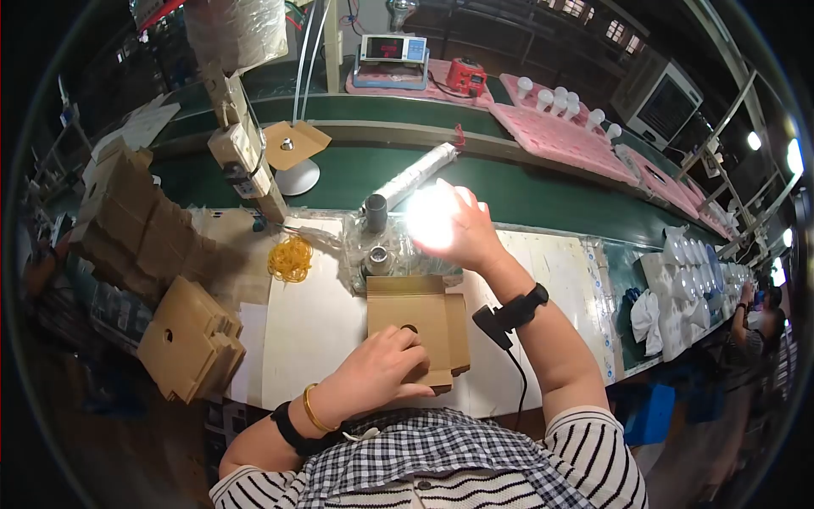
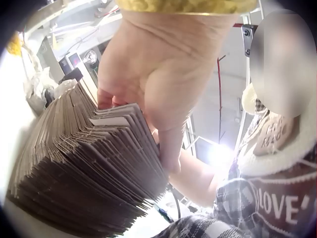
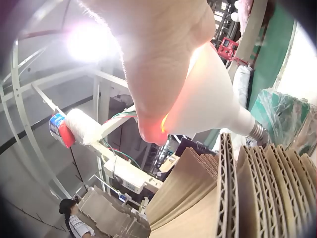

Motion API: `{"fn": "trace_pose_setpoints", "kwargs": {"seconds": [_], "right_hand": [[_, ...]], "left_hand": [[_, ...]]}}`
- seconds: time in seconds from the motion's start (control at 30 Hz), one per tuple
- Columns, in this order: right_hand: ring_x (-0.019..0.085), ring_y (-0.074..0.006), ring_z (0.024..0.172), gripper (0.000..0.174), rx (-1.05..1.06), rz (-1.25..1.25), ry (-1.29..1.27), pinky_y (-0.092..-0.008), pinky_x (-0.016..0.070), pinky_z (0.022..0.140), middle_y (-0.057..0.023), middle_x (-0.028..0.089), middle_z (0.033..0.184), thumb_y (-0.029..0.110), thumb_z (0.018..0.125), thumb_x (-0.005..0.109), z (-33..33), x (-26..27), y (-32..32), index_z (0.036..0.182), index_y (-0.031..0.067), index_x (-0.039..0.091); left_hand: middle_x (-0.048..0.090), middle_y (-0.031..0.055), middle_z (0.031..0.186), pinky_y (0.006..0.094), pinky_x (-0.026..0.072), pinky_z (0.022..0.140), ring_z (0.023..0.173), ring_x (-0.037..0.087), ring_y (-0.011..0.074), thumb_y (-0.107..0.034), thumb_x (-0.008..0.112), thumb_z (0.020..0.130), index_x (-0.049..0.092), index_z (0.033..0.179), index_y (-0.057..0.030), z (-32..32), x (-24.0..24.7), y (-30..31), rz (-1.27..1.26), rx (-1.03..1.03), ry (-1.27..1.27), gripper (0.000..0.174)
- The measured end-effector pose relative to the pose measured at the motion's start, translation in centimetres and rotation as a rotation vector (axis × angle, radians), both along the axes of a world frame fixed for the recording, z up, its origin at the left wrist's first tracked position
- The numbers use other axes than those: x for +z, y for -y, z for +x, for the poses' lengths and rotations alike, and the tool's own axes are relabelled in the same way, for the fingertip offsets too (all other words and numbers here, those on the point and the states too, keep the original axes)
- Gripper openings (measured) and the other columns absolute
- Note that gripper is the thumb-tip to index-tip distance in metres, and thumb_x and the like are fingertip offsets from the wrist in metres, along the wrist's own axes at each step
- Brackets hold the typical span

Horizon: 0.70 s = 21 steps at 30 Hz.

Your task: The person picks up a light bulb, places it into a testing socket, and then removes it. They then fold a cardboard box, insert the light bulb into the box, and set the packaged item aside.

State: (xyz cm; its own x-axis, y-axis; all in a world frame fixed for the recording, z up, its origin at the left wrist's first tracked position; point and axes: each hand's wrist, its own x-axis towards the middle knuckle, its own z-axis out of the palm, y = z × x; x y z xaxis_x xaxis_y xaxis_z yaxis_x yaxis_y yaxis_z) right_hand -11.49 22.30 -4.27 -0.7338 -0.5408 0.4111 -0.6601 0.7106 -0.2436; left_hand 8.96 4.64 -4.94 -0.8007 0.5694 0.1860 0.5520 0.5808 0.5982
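Note:
My right hand (image 1: 473,236) grips a large white light bulb (image 3: 213,94), which glows brightly in the head view. The bulb's screw base (image 3: 256,132) points toward a grey metal tube socket (image 1: 376,217); the glare hides part of the bulb. A second metal tube (image 1: 378,258) stands just nearer to me. My left hand (image 1: 381,365) lies over a stack of flattened cardboard boxes (image 2: 84,163). Its thumb is at one side and its fingers at the other, pinching the top pieces, which sit slightly raised in the left wrist view.
Yellow rubber bands (image 1: 290,259) lie left of the tubes. More folded cardboard (image 1: 188,339) is piled at far left. Behind the green bench stand a meter (image 1: 391,61) and a red device (image 1: 465,76). Bulbs (image 1: 557,102) stand on pink foam (image 1: 564,142). A wooden post (image 1: 240,140) rises at left.

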Motion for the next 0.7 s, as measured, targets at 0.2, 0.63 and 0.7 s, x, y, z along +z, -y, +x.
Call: {"fn": "trace_pose_setpoints", "kwargs": {"seconds": [0.2,0.63,0.7], "right_hand": [[0.043,-0.035,0.129,0.068,0.018,0.035,-0.049,-0.0515,0.0434,0.092,-0.0133,0.046,0.145,0.05,0.068,0.078,-0.1,0.0,0.1,0.129,0.0243,0.064],[0.042,-0.0356,0.131,0.075,-0.006,0.034,0.028,-0.0532,0.0416,0.096,-0.0166,0.045,0.147,0.052,0.07,0.077,0.1,0.1,-0.2,0.138,0.0281,0.057],[0.042,-0.0369,0.131,0.075,-0.011,0.042,-0.012,-0.0548,0.0405,0.098,-0.0168,0.044,0.147,0.052,0.07,0.077,0.0,-0.5,-0.2,0.139,0.0281,0.057]], "left_hand": [[0.062,0.0122,0.102,0.0395,0.0486,0.088,0.1,0.058,0.0314,-0.038,0.076,0.083,0.07,0.093,-0.0089,-1.1,-0.1,0.3,0.014,-0.047,0.052,0.031],[0.063,0.0054,0.087,0.0362,0.0545,0.069,0.078,0.062,0.0256,-0.021,0.075,0.08,0.067,0.083,-0.0092,-0.1,1.0,-0.8,-0.116,0.017,-0.171,0.015],[0.063,0.0055,0.088,0.0364,0.0548,0.069,0.079,0.062,0.0254,-0.019,0.074,0.08,0.067,0.085,-0.0093,0.1,1.2,-0.8,-0.121,0.03,-0.141,0.013]]}}
